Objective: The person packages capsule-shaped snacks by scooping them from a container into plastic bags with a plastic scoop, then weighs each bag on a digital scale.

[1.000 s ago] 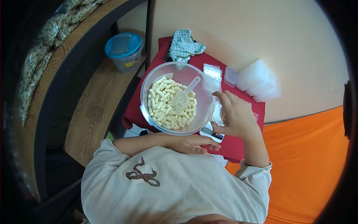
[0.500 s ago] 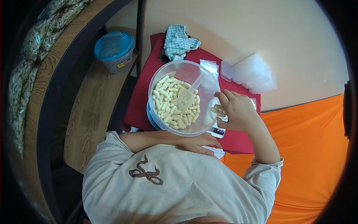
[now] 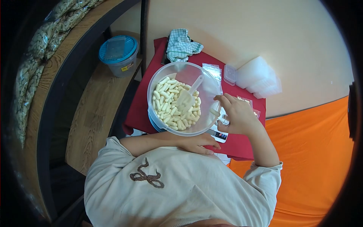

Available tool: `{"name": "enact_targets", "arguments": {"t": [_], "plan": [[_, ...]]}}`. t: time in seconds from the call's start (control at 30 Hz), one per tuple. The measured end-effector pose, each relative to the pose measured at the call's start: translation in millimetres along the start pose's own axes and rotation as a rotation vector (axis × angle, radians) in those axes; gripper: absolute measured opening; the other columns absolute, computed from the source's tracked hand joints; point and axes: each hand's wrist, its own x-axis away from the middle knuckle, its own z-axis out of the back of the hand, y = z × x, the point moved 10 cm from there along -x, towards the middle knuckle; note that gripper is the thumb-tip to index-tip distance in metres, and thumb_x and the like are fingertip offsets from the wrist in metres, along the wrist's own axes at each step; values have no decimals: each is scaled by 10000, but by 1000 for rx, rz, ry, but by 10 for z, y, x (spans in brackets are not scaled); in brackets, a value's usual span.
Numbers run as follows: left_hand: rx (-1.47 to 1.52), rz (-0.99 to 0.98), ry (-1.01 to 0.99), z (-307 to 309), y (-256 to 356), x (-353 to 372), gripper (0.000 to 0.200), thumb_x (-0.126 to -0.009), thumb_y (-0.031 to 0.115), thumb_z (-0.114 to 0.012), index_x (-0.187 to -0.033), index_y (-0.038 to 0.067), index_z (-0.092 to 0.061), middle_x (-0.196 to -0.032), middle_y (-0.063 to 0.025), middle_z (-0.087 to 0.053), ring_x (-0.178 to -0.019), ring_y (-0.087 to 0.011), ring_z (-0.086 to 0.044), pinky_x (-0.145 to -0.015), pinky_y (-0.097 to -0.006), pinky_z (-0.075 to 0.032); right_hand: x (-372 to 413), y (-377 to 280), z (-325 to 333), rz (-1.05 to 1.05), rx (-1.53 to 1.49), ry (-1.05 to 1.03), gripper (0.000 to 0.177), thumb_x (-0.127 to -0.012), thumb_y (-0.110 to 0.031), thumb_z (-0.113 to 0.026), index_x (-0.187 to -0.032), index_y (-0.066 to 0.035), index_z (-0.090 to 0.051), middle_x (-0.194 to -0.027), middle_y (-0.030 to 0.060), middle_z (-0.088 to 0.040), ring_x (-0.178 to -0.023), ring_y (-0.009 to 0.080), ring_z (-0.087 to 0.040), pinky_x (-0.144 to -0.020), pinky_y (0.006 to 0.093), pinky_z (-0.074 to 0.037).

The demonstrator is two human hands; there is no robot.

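A large clear tub (image 3: pixel 154 113) holds many pale finger-shaped pieces (image 3: pixel 166 102), and a translucent scoop (image 3: pixel 185 99) lies on them. My right hand (image 3: pixel 238 115) is at the tub's right rim, thumb and fingers apart and curved. A pale piece (image 3: pixel 214 112) shows beside the rim, between fingertips and thumb but touching neither as far as I can see. My left hand (image 3: pixel 200 143) lies palm down below the tub's near edge, thumb and fingers apart, holding nothing. Partly under the tub and right hand is a white scale (image 3: pixel 218 136).
On the red-covered table (image 3: pixel 145 90) are a checked cloth (image 3: pixel 181 45), clear plastic bags (image 3: pixel 213 72), stacked clear containers (image 3: pixel 257 75) and small filled packs (image 3: pixel 245 101). A blue-lidded tub (image 3: pixel 120 55) stands on the wooden shelf at left. Orange fabric (image 3: pixel 310 151) hangs at right.
The fingers of my right hand have spread wider. Pale pieces that were between them are no longer there, except one near the rim. The tub has shifted slightly left in view.
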Motion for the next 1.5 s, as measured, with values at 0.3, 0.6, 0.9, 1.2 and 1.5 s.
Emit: {"name": "enact_targets", "arguments": {"t": [0.3, 0.6, 0.9, 1.2, 1.5], "plan": [[-126, 90, 13, 32, -83, -56, 520, -910, 448, -439, -1222, 38, -510, -1187, -135, -548, -1128, -268, -491, -948, -398, -366, 509, 818, -175, 140, -1142, 776, 670, -669, -280, -714, -1198, -91, -349, -1149, 186, -488, -1074, 267, -486, -916, 375, -402], [159, 465, 475, 87, -779, -93, 818, -804, 277, -692, -1368, 6, -165, -1297, -143, -340, -1057, -202, -501, -805, -276, -457, 985, 1324, -922, 27, -1900, 1168, 449, -773, -352, -623, -1091, -75, -469, -1192, 129, -483, -1036, 263, -523, -892, 453, -465], [653, 254, 994, 221, -1034, -126, 437, -845, 57, -626, -1181, 76, -348, -1074, -85, -574, -933, -141, -585, -758, -266, -476, 1138, 1569, -1176, -241, -1844, 1029, 412, -955, -207, -458, -1274, 49, -411, -1204, 208, -529, -1054, 305, -572, -868, 393, -490], [582, 342, 905, 96, -982, -232, 557, -818, 138, -680, -1226, 15, -321, -1147, -131, -524, -1007, -166, -570, -824, -294, -490, 1231, 1479, -1054, -126, -1951, 931, 425, -927, -90, -481, -1314, 21, -346, -1193, 231, -516, -1085, 375, -544, -906, 432, -484], [214, 413, 391, 251, 969, -183, 914, -756, 203, -728, -1402, -36, -127, -1386, -228, -282, -1293, -280, -321, -1039, -355, -308, 1453, 970, 47, 132, -1466, 1059, 358, -948, -73, -427, -1286, 46, -446, -1234, 200, -522, -1126, 236, -529, -896, 293, -433]]}}
